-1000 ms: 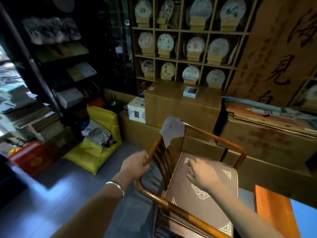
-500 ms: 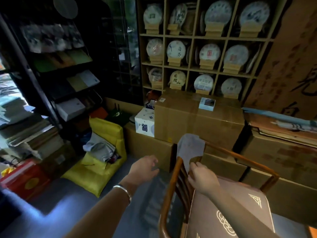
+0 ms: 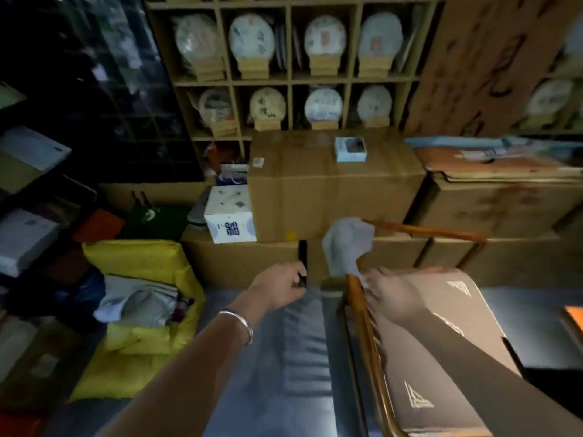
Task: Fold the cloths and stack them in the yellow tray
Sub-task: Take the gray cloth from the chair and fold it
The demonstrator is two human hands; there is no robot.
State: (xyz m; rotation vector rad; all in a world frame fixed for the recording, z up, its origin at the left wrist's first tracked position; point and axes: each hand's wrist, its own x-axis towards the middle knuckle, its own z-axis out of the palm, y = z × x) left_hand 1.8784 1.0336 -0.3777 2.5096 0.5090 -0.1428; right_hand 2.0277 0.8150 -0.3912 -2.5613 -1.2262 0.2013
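A grey cloth [image 3: 347, 244] hangs over the near left corner of a wooden chair's rail [image 3: 362, 313]. My right hand [image 3: 389, 296] reaches over the chair's seat cushion, and its fingers pinch the cloth's lower end by the rail. My left hand [image 3: 279, 288] hovers left of the chair above the floor, loosely curled and holding nothing. The yellow tray [image 3: 142, 252], a soft yellow container, sits on the floor at the left. Several grey and white cloths [image 3: 138, 305] lie crumpled inside it.
Stacked cardboard boxes [image 3: 331, 190] stand right behind the chair, with a white box [image 3: 230, 220] beside them. Shelves of round wrapped cakes line the back wall. Dark racks with boxes fill the left side. Grey floor [image 3: 299, 357] runs between tray and chair.
My left hand let go of the chair rail and moved forward. My right hand left the seat cushion and reached the grey cloth's lower end. The view shifted closer and leftward.
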